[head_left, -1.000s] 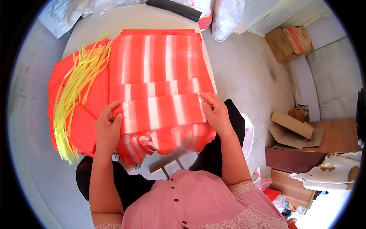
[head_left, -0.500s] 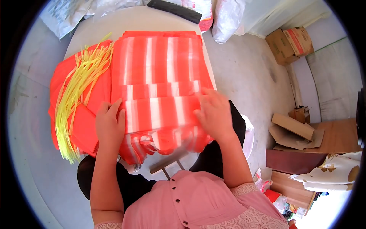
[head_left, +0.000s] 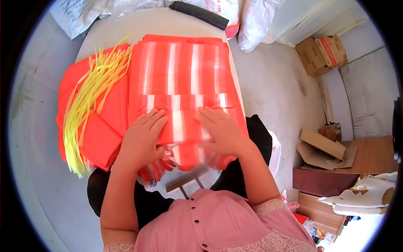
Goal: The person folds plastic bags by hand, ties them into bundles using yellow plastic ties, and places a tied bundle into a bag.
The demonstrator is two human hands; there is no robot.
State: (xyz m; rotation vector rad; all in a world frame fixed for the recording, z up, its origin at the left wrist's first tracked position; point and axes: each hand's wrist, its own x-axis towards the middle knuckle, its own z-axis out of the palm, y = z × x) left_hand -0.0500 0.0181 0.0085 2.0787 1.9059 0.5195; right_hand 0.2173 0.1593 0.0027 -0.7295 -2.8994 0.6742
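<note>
A stack of red-and-white striped plastic sheets (head_left: 182, 69) lies in front of me, with a folded band across its near part and crumpled edges hanging toward my lap. My left hand (head_left: 144, 136) rests flat on the left side of the folded band, fingers extended. On the right side of the band lies my right hand (head_left: 220, 130), its fingers spread and slightly blurred. Left of the stack, a bundle of yellow strips (head_left: 94, 94) lies on folded red plastic (head_left: 100, 138).
The pale table top (head_left: 126, 25) carries a black roll (head_left: 199, 15) at its far edge. White bags (head_left: 256, 25) stand behind it. Cardboard boxes (head_left: 321, 54) are at the far right, and an opened carton (head_left: 323, 149) lies on a brown cabinet (head_left: 369, 155).
Both hands have moved inward over the folded band. They have gone from pinching its side edges to lying flat with fingers extended. The view has shifted slightly.
</note>
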